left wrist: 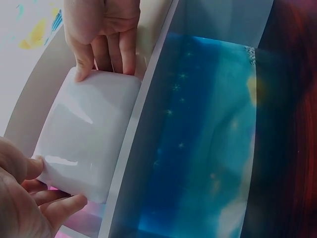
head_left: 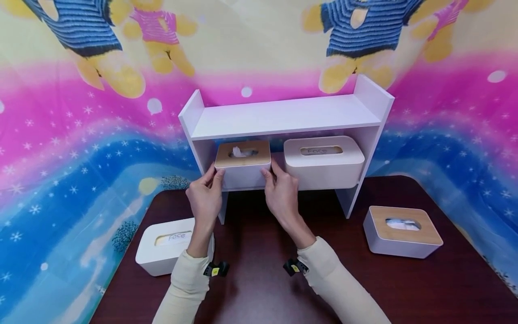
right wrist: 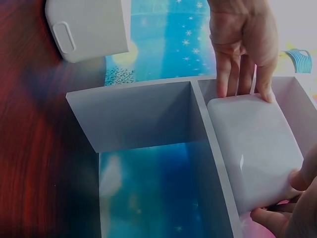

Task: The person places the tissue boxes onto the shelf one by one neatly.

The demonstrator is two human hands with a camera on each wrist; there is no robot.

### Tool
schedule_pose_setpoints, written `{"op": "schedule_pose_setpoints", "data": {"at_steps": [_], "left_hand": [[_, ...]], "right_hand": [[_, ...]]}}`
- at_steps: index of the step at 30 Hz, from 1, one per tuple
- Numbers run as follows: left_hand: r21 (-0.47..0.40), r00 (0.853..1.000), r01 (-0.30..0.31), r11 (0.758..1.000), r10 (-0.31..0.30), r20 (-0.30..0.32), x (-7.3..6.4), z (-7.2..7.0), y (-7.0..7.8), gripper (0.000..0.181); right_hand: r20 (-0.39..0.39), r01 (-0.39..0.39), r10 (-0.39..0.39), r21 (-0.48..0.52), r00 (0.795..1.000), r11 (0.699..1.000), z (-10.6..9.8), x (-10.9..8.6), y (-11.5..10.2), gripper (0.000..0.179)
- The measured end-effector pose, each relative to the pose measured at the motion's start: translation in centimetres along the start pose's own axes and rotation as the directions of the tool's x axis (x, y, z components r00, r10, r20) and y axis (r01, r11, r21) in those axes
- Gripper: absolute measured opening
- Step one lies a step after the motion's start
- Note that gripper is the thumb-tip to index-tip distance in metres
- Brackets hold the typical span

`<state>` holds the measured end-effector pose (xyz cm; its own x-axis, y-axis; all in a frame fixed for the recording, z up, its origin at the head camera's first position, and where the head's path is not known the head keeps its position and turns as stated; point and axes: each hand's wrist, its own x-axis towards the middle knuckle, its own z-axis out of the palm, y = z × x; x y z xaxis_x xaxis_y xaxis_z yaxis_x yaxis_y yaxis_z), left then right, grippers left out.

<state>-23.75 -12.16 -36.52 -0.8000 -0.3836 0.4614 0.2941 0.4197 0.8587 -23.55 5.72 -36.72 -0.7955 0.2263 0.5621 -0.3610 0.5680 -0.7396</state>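
In front of the shelf's [head_left: 279, 116] left end, a plain box [head_left: 155, 249] stands on the surface [head_left: 259, 283]; our left hand [head_left: 205, 198] pinches the wood-topped box [head_left: 244, 177] at the left of the shelf's lower board [left wrist: 131, 141], and could jam against the side panel [head_left: 204, 152]; our right hand [head_left: 283, 193] pinches the other end; a crooked push might bump the second plain box [head_left: 323, 174] at the shelf's right; another wood-topped box [head_left: 397, 235] stands beyond the shelf's right side.
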Motion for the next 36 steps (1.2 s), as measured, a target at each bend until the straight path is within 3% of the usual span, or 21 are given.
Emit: {"op": "schedule_pose_setpoints", "data": {"at_steps": [8,16,26,36], "left_hand": [[-0.007,1.000,0.005,1.000,-0.005,0.001,-0.2,0.1,-0.2,0.043],[-0.056,0.995,0.041,0.998,-0.036,0.097,-0.8,-0.5,-0.3,0.048],[-0.041,0.975,0.080,0.996,-0.070,0.212,-3.3,-3.9,-0.3,0.056],[0.043,0.969,0.064,0.997,-0.073,0.236,-5.7,-7.7,-1.8,0.061]], "right_hand": [[0.000,0.037,-0.037,0.022,0.999,0.999,0.1,-0.6,0.4,0.044],[0.148,-0.034,0.021,0.089,0.989,0.995,-0.7,-1.5,0.7,0.066],[0.185,-0.056,0.027,0.155,0.982,0.986,-2.4,-5.1,0.9,0.069],[0.219,0.013,-0.046,0.150,0.975,0.989,-1.4,-8.7,0.7,0.072]]}}
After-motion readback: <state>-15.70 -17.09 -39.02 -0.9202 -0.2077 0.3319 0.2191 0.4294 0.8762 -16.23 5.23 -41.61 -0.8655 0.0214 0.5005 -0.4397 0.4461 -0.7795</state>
